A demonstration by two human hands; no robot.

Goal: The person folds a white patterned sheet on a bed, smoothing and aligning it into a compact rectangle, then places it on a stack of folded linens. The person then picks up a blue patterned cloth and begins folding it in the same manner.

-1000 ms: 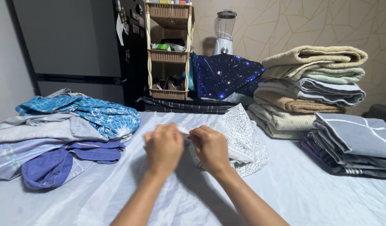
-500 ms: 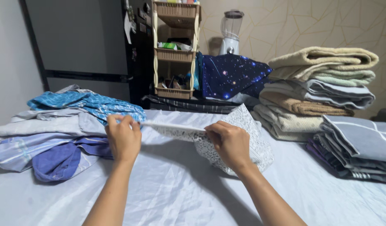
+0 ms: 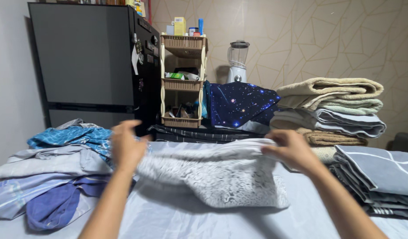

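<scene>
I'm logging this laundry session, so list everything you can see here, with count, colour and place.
patterned cloth: one, white-grey, held up mid-table
bed sheet: one, pale blue, covering the work surface
unfolded clothes pile: one heap, blue and grey, left
folded towel stack: one, beige, green and grey, right rear
folded grey linens: one stack, right edge
starry fabric: one, dark blue, rear centre
basket shelf: one, cream, three tiers, beside the refrigerator
refrigerator: one, black, rear left
blender: one, white base, against the wall
left hand: grip on the cloth's left edge
right hand: grip on its right edge
</scene>
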